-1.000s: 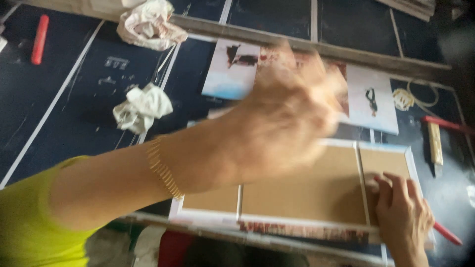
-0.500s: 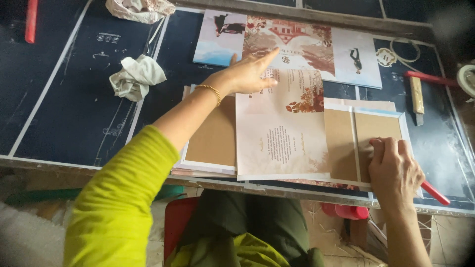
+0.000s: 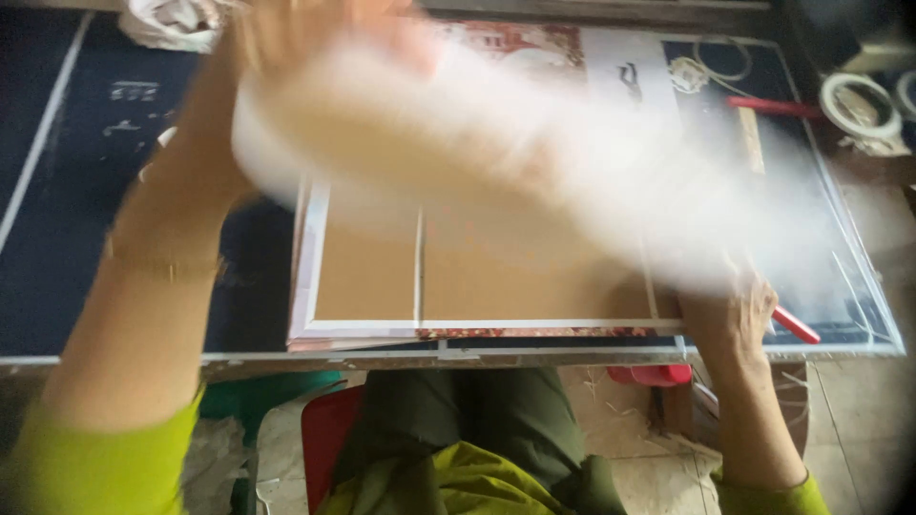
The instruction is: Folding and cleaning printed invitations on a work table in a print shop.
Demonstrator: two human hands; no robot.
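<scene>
board: matt brown card, white paper edging
sheet: white paper, motion-blurred, finish unclear
table: dark matt top, pale lines
rag: crumpled white cloth or paper, can't tell
tape: white roll
sleeve: yellow-green cloth

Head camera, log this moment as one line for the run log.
left hand: lifting blurred white sheet | right hand: pressing brown board stack | red pen beside right hand | dark table

No packages, signs or screens show. The nearest things to labels are a printed sheet with red and white pictures at the table's far edge, and small white markings near its far left corner.
</scene>
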